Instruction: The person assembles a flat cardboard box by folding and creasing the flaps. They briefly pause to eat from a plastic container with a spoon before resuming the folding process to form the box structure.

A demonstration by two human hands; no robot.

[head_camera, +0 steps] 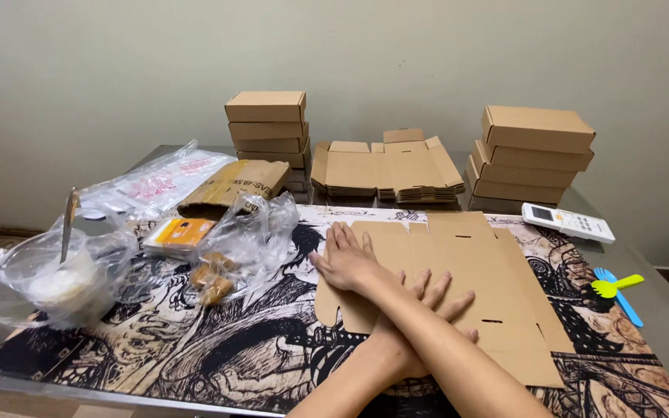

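A flat, unfolded brown cardboard box blank [482, 267] lies on a black-and-tan illustrated mat [195, 348]. My forearms are crossed over it. My right hand [346, 259] rests palm down with fingers spread on the blank's left part. My left hand [449, 303] lies flat on the blank's middle, fingers apart, partly hidden under my right forearm. Neither hand grips anything.
Behind the mat stand two stacks of folded cardboard boxes [266, 128] [532, 155], with a pile of flat blanks [385, 170] between them. A white remote [568, 222] and blue and yellow plastic cutlery [617, 288] lie at the right. Plastic bags [249, 240], a bagged bowl [60, 275] and an orange packet [180, 232] sit at the left.
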